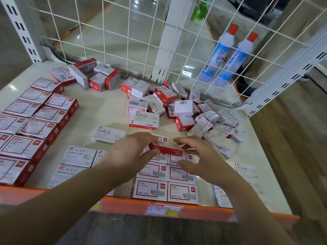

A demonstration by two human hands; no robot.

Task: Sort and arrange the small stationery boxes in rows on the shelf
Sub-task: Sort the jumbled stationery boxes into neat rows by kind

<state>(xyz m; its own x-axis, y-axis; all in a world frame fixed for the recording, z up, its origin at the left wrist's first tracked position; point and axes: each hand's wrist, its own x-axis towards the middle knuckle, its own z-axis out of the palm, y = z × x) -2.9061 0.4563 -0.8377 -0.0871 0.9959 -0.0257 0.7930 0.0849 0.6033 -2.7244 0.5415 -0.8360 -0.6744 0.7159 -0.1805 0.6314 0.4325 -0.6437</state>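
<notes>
At the near lip of the shelf (191, 210), just beneath both hands, a block of red-framed staple boxes (150, 190) is being built two abreast; four show fully and more lie hidden under the wrists, so I cannot give a total. The left hand (131, 152) pinches the left end of one red staple box (166, 149) between thumb and fingers, and the right hand (198, 156) curls round its right end, though whether those fingers truly touch it is hard to tell through the blur. The box is held just above the far end of the block. My judgement: the placing step is in hand, and the next move calls for lowering the box square against its neighbours so the row stays straight.

Left of the left hand lie at least three white paper-clip boxes (79, 156), and just beyond it a single white staples box (109, 134). Further left run rows of larger shrink-wrapped red-framed packs (38, 129), roughly a dozen. Right of the right hand are two or three white staples boxes (246, 169) near the edge. Beyond both hands sits the unsorted heap (182, 110), too jumbled to count, and a smaller cluster (92, 75) of about six at the far left. Behind the wire mesh (141, 32) stand two blue bottles (228, 55).
</notes>
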